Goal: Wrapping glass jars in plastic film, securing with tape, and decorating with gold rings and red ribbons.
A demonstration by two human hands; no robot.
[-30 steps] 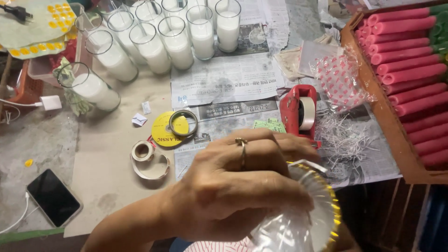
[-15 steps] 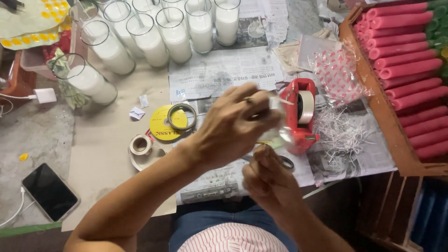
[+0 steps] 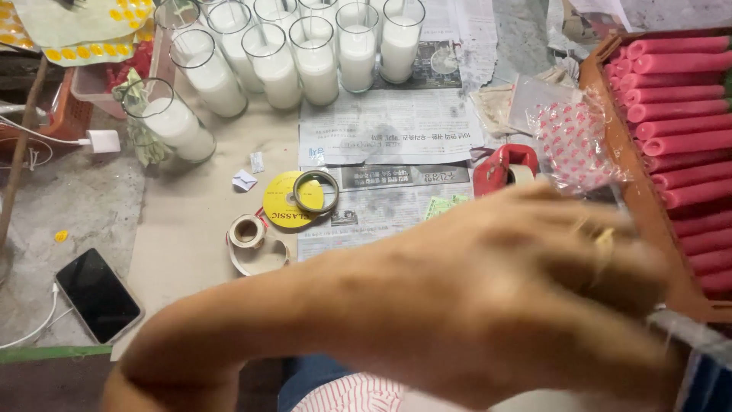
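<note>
We are looking down as our left hand (image 3: 526,297), blurred and filling the foreground, is crossing toward four o'clock; whether its fingers are clenched or released we cannot tell; a clear plastic edge (image 3: 690,332) is showing just at its knuckles, though any grasp is hidden. At one o'clock the red tape dispenser (image 3: 503,168) is sitting on the newspaper (image 3: 389,133); pink rolled sticks (image 3: 679,114) are filling a wooden tray (image 3: 610,137) at three; wax-filled glasses (image 3: 316,57) are lining twelve; a phone (image 3: 97,294) is lying at nine.
</note>
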